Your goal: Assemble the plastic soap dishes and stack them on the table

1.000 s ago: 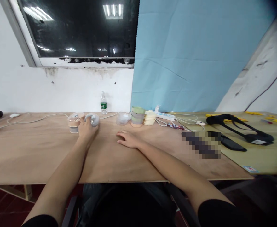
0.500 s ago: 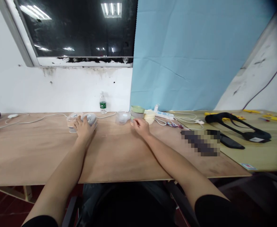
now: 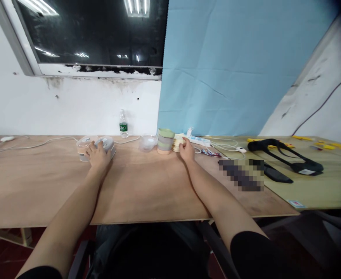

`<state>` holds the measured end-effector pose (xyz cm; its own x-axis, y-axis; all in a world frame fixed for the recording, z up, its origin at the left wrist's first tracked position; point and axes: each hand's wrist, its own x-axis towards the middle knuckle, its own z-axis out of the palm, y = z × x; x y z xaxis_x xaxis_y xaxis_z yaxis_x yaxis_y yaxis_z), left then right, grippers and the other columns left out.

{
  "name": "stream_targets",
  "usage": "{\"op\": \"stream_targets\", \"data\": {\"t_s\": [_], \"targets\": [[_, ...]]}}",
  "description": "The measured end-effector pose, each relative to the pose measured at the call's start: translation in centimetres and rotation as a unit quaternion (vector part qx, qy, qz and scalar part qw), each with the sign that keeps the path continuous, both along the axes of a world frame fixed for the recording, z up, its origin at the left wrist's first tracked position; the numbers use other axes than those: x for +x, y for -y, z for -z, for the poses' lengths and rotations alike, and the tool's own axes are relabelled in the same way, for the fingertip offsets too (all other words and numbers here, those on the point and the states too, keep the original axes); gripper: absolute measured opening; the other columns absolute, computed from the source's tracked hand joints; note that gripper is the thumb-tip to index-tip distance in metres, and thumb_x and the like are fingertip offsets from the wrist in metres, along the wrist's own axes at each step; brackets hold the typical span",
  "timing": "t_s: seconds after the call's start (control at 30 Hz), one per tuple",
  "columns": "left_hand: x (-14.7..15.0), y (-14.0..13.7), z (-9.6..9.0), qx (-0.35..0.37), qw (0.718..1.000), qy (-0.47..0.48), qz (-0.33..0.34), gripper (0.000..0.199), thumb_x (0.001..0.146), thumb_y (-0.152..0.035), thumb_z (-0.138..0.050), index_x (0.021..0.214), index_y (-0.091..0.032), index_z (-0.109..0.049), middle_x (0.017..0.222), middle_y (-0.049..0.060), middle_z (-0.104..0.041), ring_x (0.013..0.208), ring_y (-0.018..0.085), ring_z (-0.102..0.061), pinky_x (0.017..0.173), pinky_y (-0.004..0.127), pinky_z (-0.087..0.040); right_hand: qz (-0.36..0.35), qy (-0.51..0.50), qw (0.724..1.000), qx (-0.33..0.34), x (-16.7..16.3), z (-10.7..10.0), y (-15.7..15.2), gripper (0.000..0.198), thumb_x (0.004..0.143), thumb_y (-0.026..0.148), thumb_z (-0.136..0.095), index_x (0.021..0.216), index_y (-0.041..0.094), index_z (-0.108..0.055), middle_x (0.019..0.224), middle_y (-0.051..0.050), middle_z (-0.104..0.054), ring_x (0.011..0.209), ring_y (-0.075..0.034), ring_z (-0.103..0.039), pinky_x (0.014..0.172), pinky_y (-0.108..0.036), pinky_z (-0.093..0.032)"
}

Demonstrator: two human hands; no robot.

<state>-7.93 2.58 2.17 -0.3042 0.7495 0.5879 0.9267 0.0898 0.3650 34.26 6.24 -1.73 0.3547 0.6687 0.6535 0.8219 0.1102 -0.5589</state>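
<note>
My left hand [image 3: 99,155] rests with fingers spread over the tops of two round, clear-lidded containers [image 3: 84,146] standing side by side at the left. Toward the middle, my right hand [image 3: 187,150] is at the right side of a cream-coloured ribbed stack [image 3: 177,142], its index finger stretched toward the top and its thumb apart. The hand covers part of that stack, so contact is hard to judge. Directly left of it stands a stack of green, grey and peach cups or bowls [image 3: 165,142]. A clear plastic tub [image 3: 147,143] sits beside that.
A water bottle [image 3: 123,124] stands against the wall. Behind the stacks lie a white power strip [image 3: 199,141] and loose white cables [image 3: 228,145]. On the right are a black strap-like frame [image 3: 286,155], yellow pieces [image 3: 327,146] and a dark flat object [image 3: 277,174].
My right hand has moved right, from the front of the green and grey stack to the cream stack. My left hand stays on the lidded containers. The view has shifted slightly.
</note>
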Motion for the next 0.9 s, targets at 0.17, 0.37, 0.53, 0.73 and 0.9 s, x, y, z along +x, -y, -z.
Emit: {"op": "stream_targets", "data": {"t_s": [0.17, 0.37, 0.53, 0.73, 0.9], "targets": [[0.3, 0.2, -0.1, 0.018, 1.0, 0.012, 0.019, 0.066, 0.078, -0.047, -0.055, 0.134, -0.015, -0.041, 0.145, 0.021, -0.027, 0.131, 0.042, -0.025, 0.105, 0.059, -0.017, -0.008, -0.025, 0.999, 0.025, -0.3, -0.1, -0.1, 0.034, 0.083, 0.034, -0.045, 0.113, 0.018, -0.053, 0.077, -0.004, -0.063, 0.073, -0.022, -0.056, 0.069, -0.031, -0.039], [1.8, 1.0, -0.5, 0.085, 0.991, -0.018, 0.099, 0.057, 0.082, -0.043, -0.053, 0.131, -0.015, -0.046, 0.144, 0.02, -0.029, 0.133, 0.038, -0.024, 0.106, 0.056, -0.016, 0.043, -0.074, 0.993, 0.084, -0.3, -0.8, 0.2, 0.03, 0.081, 0.034, -0.047, 0.107, 0.019, -0.05, 0.075, -0.002, -0.061, 0.072, -0.021, -0.056, 0.069, -0.031, -0.038], [3.2, 1.3, -0.2, 0.104, 0.977, -0.047, 0.182, 0.05, 0.082, -0.042, -0.053, 0.126, -0.018, -0.053, 0.143, 0.017, -0.03, 0.131, 0.036, -0.029, 0.105, 0.052, -0.023, 0.066, -0.111, 0.978, 0.162, -0.2, -1.8, 1.1, 0.026, 0.082, 0.034, -0.047, 0.104, 0.02, -0.045, 0.079, -0.002, -0.06, 0.074, -0.019, -0.057, 0.071, -0.03, -0.04], [4.8, 1.9, 0.0, 0.086, 0.961, -0.056, 0.255, 0.051, 0.082, -0.041, -0.054, 0.127, -0.018, -0.051, 0.145, 0.015, -0.029, 0.133, 0.034, -0.029, 0.108, 0.049, -0.024, -0.057, -0.038, 0.988, 0.139, -2.9, -2.6, 3.1, 0.028, 0.084, 0.038, -0.048, 0.105, 0.02, -0.046, 0.08, -0.002, -0.06, 0.07, -0.017, -0.057, 0.068, -0.028, -0.043], [5.7, 2.6, 0.0, 0.051, 0.935, -0.025, 0.35, 0.069, 0.081, -0.046, -0.056, 0.14, -0.017, -0.033, 0.146, 0.017, -0.028, 0.124, 0.029, -0.043, 0.102, 0.043, -0.037, -0.182, 0.053, 0.979, 0.069, -7.7, -2.4, 4.9, 0.031, 0.088, 0.035, -0.043, 0.114, 0.019, -0.052, 0.085, -0.005, -0.066, 0.073, -0.019, -0.06, 0.069, -0.028, -0.043]]}}
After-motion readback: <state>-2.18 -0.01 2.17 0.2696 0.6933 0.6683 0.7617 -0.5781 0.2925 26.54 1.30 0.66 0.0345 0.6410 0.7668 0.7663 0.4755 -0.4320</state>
